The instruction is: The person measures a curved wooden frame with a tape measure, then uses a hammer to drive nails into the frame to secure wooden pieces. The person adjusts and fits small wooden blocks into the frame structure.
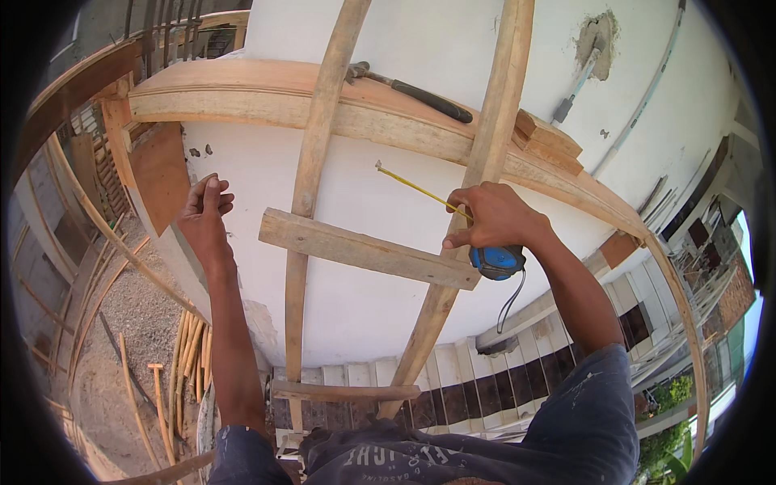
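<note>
Two bare hands are in view, and one tape measure [499, 263]. The right hand [499, 217] holds the tape measure, its blue case hanging under the palm by the right end of the upper rung, with one dark cord loop [511, 303] dangling from it; whether case and rung touch, I cannot tell. One yellow blade [416, 187] runs out leftward past the fingers, its hooked end in front of the white wall [388, 283]. The left hand [208, 202] is raised well apart from that end, narrow, fingers curled in toward the thumb; whether it pinches something small, I cannot tell. Between the hands stands one timber ladder, with two rails [311, 182] and two crosspieces showing: an upper rung [360, 246] and a lower rung [347, 391]. Behind the rails runs a wooden beam [218, 103], bearing one hammer [432, 100] with a black grip and, to its right, a small stack of wood offcuts [550, 141] whose number is unclear. Pale lettering is printed across the dark shirt [404, 457]; any marking on the case is too small to read.
</note>
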A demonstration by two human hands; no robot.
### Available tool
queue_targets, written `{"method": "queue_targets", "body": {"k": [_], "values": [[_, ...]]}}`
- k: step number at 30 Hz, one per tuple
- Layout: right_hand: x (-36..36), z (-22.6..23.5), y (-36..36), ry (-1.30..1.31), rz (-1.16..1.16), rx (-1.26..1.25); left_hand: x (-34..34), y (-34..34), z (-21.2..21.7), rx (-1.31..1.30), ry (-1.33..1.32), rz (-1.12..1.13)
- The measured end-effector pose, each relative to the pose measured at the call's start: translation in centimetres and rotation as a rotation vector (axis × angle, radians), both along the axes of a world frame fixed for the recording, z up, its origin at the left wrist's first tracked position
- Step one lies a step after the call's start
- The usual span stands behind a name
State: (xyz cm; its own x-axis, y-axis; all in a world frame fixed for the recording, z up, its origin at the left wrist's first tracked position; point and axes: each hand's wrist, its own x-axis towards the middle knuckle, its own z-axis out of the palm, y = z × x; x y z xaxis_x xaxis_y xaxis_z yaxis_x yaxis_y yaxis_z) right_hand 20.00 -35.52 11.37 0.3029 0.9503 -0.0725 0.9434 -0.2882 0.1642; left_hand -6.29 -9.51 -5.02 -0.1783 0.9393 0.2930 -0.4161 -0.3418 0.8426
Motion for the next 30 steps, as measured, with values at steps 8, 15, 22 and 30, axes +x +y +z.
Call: {"method": "queue_targets", "body": {"k": [8,15,22,30], "values": [[5.2,-3.6,-8.5,0.607,-0.196,0.451,4.1,-10.3,3.8,0.476,0.322,-0.067],[7.5,1.5,-8.7,0.783,-0.288,1.371,11.3,-13.2,2.2,1.022,0.963,-0.027],[6.0,7.6,5.3,-0.084,0.313,1.453,12.2,-13.3,0.3,1.038,1.101,0.12],[9.6,7.1,20.6,-0.626,0.136,0.904,11.7,-12.5,-0.1,1.159,0.934,0.22]]}}
